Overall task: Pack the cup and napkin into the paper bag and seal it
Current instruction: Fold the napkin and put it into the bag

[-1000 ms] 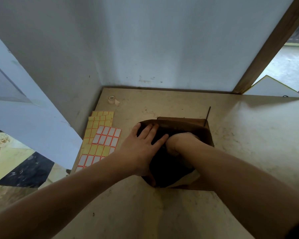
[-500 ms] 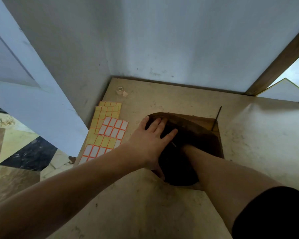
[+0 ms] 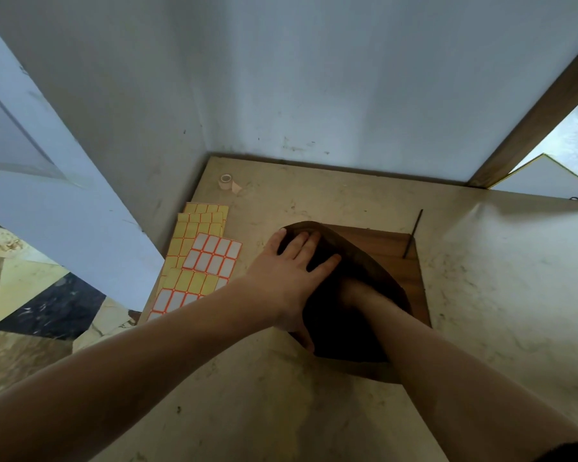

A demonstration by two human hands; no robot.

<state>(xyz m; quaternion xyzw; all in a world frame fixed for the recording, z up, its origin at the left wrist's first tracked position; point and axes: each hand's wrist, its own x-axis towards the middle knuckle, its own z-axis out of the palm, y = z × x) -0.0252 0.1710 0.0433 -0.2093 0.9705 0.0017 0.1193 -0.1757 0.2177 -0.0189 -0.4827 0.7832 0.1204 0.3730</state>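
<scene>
1. One bench (image 3: 481,311) is filling the view, pale and scuffed, sitting in a corner between two walls.
2. The bag (image 3: 374,268) is standing on a brown board (image 3: 394,248) mid-bench, its dark mouth gaping upward.
3. The left hand (image 3: 287,271) is spreading flat across the bag's left rim, its grip open, fingers straight over the edge, thumb lying along the near lip.
4. The right hand (image 3: 354,290) is reaching down inside the bag; its grip cannot be told, being lost in shadow. Cup and napkin are not showing.
5. Label sheets (image 3: 201,258) are lying overlapped left of the bag.
6. A tape roll (image 3: 226,181) is sitting near the far corner.
</scene>
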